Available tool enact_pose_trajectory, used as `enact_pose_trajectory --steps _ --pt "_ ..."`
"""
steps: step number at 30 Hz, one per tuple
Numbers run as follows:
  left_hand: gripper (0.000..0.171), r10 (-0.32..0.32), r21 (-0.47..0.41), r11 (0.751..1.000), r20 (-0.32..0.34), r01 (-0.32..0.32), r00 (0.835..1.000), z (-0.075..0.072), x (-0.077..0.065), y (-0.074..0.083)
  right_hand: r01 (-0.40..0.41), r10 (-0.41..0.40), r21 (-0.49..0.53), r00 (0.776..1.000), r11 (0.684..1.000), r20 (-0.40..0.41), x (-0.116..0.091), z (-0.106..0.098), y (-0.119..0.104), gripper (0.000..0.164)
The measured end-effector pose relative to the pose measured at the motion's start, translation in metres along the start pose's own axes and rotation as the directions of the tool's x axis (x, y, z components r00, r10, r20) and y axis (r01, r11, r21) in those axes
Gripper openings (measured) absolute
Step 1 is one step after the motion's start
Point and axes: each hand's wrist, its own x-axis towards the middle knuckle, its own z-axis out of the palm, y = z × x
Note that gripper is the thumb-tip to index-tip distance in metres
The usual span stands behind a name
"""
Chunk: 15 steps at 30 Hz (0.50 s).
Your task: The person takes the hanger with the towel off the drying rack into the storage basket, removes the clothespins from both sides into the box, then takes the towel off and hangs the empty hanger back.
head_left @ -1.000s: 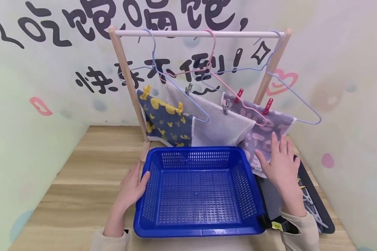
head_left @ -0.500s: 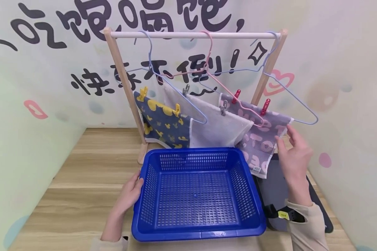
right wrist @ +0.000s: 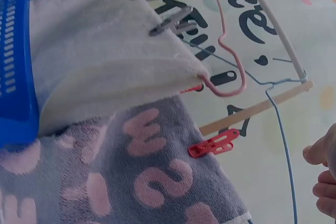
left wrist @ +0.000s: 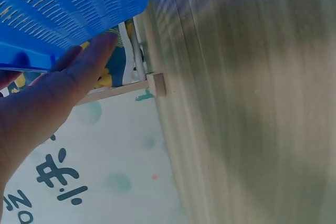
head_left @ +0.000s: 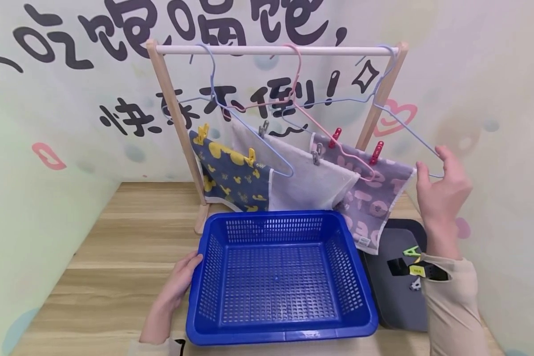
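Note:
A blue plastic basket (head_left: 276, 329) with slotted walls stands on the table. My left hand (head_left: 178, 282) holds its left rim, thumb at the top edge and fingers along the outer wall. In the left wrist view those fingers (left wrist: 92, 61) lie against the slotted wall. My right hand (head_left: 447, 193) is raised at the right end of a blue wire hanger (head_left: 409, 128), thumb and fingers apart around its corner; contact is unclear. A purple towel (head_left: 365, 200) with pink letters hangs from that hanger by red clothespins (head_left: 376, 153).
A wooden rack with a white rod (head_left: 249, 50) bears a pink hanger (head_left: 316, 121) with a white towel (head_left: 293, 178) and another blue hanger (head_left: 249, 126) with a yellow-patterned towel (head_left: 236, 173). A dark tray (head_left: 391, 301) with small clips lies right of the basket. Walls enclose the table.
My right hand has moved from in front of the purple towel, past its right edge, to the hanger's right end. The left hand has settled lower on the basket's left rim.

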Motion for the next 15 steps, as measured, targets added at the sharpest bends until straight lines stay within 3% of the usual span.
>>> enact_pose_trajectory --steps 6,15 --pt "0.049 -0.031 -0.203 0.978 0.072 0.045 0.997 -0.003 0.001 -0.005 0.006 0.000 -0.069 0.997 0.998 0.083 0.017 -0.001 0.010 0.034" --pt "0.048 0.000 -0.337 0.939 0.204 0.071 0.979 -0.011 0.002 -0.006 -0.039 0.073 -0.141 0.966 0.989 0.247 0.037 0.000 0.016 0.036"
